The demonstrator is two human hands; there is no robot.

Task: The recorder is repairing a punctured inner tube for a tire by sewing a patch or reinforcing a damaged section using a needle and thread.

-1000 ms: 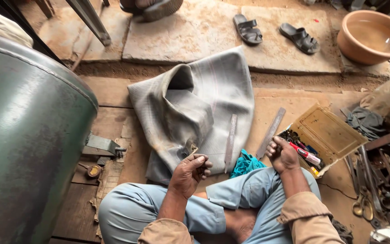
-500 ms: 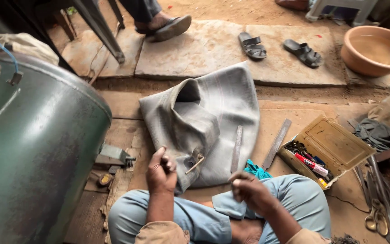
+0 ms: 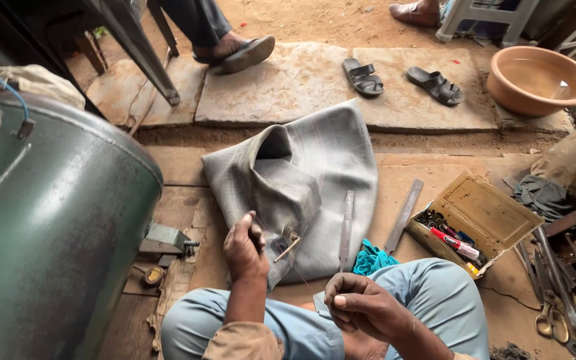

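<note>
— While sitting cross-legged, pinching something thin with the left hand [image 3: 245, 245], fingers together, at the near edge of the grey rubber tube [image 3: 301, 193] lying folded on the wooden floor?
— Yes. Closing the right hand [image 3: 363, 307] too, fingertips together above the knee, just beside the teal cloth [image 3: 371, 259].

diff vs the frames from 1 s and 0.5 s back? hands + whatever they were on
Right hand left the open tool box and came back over the lap, fingers pinched. Left hand stays at the edge of the grey rubber sheet. Sheet, metal strips, green drum, sandals unmoved; view tilted up.
</note>
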